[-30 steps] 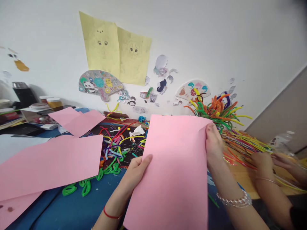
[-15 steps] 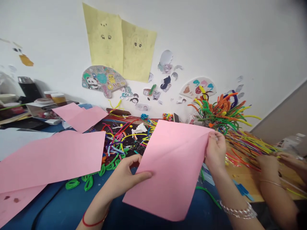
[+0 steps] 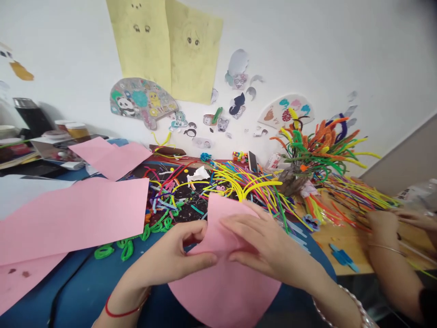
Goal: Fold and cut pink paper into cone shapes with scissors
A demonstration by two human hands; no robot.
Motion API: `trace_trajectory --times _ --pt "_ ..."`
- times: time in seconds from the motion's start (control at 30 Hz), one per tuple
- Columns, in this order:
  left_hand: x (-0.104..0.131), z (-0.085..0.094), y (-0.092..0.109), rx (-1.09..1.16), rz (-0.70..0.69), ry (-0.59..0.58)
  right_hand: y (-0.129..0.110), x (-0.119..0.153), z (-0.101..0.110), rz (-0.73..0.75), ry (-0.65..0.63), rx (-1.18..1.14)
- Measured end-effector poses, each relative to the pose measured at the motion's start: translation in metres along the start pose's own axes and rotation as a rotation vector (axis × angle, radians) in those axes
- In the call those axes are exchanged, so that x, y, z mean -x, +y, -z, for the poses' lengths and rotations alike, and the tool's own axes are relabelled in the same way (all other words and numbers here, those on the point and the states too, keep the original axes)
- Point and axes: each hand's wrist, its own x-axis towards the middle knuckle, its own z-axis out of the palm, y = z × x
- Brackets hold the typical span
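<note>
A pink sheet of paper (image 3: 225,287) is bent in front of me above the blue table edge, its upper part gathered between my hands. My left hand (image 3: 177,253) pinches the sheet's left side, thumb in front and fingers curled behind. Over the upper right part lies my right hand (image 3: 261,241), fingers bent across the paper and thumb below, gripping the curled part. The far edge of the sheet sticks up above my fingers, and its lower end hangs in a round curve.
Pink sheets (image 3: 102,214) lie at the left. Behind are loose pipe cleaners (image 3: 235,180) and a colourful upright bunch (image 3: 321,146). At the right, another person's hands (image 3: 384,225) are over a wooden table (image 3: 321,237) with a blue piece (image 3: 343,257).
My right hand has moved left and inward, bending the sheet that was nearly flat. My left hand still holds its left side. The view has shifted slightly downward.
</note>
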Motion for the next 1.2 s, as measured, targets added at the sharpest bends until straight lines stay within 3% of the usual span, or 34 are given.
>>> trace_trajectory --times 0.07,0.17,0.3,0.53,0.63,0.77,0.93,1.0,1.1,1.13,1.2 --pt "0.002 0.003 -0.002 -0.131 -0.024 -0.063 0.002 0.001 -0.006 -0.003 -0.010 -0.073" --pt "0.006 0.004 -0.006 -0.250 -0.063 -0.057 0.003 0.000 -0.016 0.033 0.022 -0.127" --pt "0.012 -0.001 -0.007 -0.313 -0.071 0.107 0.003 -0.004 -0.028 0.031 0.156 -0.111" --pt "0.014 -0.002 -0.002 -0.608 -0.439 0.092 0.002 -0.008 -0.023 0.087 0.198 -0.093" --pt "0.017 0.007 -0.002 -0.569 -0.448 0.171 0.010 0.002 -0.010 0.051 0.207 -0.053" --pt "0.030 0.028 -0.007 -0.515 -0.457 0.329 0.035 0.036 0.002 -0.075 0.185 -0.008" --pt "0.047 0.053 -0.017 -0.478 -0.209 0.453 0.070 0.088 0.022 -0.276 0.019 -0.103" --pt "0.045 0.060 -0.020 -0.448 -0.154 0.345 0.079 0.099 0.036 -0.335 -0.164 -0.336" --pt "0.030 0.059 -0.019 -0.305 -0.196 -0.007 0.084 0.094 0.050 -0.393 -0.426 -0.780" --pt "0.022 0.054 -0.017 -0.253 -0.205 -0.108 0.082 0.086 0.050 -0.423 -0.446 -0.853" --pt "0.005 0.040 -0.010 -0.219 -0.217 -0.253 0.072 0.064 0.038 -0.391 -0.368 -0.920"
